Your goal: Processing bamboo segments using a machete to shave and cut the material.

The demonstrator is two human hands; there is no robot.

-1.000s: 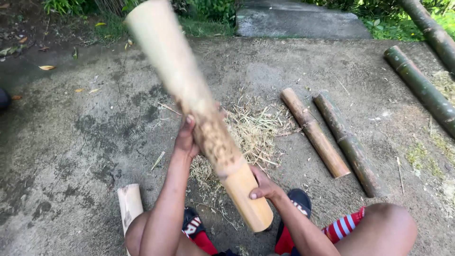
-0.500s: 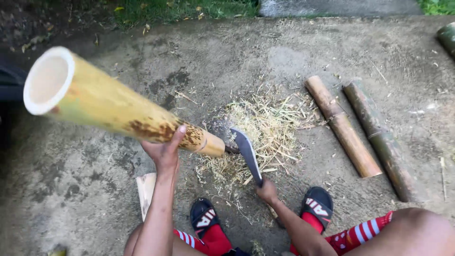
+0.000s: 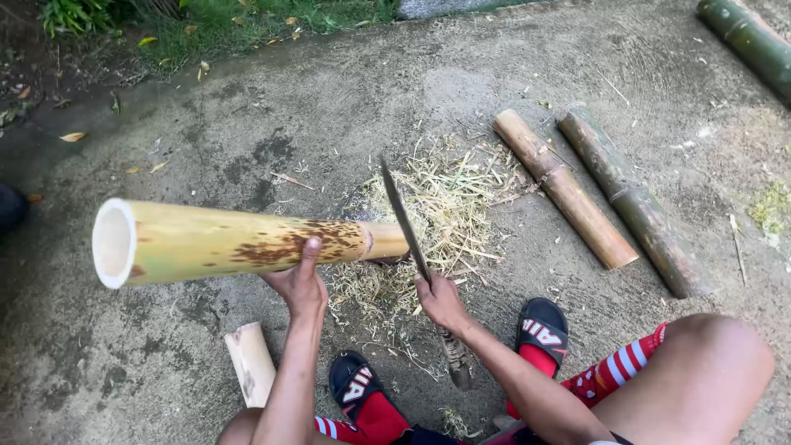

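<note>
Gripping the bamboo [image 3: 247,243] level above the concrete [image 3: 165,132], the left hand [image 3: 301,284] steadied it; the right hand [image 3: 441,301], fingers closed on the knife [image 3: 404,218], seemed mid-trimming, needing a controlled downstroke.

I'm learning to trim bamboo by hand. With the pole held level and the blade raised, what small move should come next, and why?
Probably a short chop onto the narrow end of the bamboo pole. The left hand props it up level, well back from that end, and the right hand holds the knife upright right beside it, above the pile of shavings.
</note>
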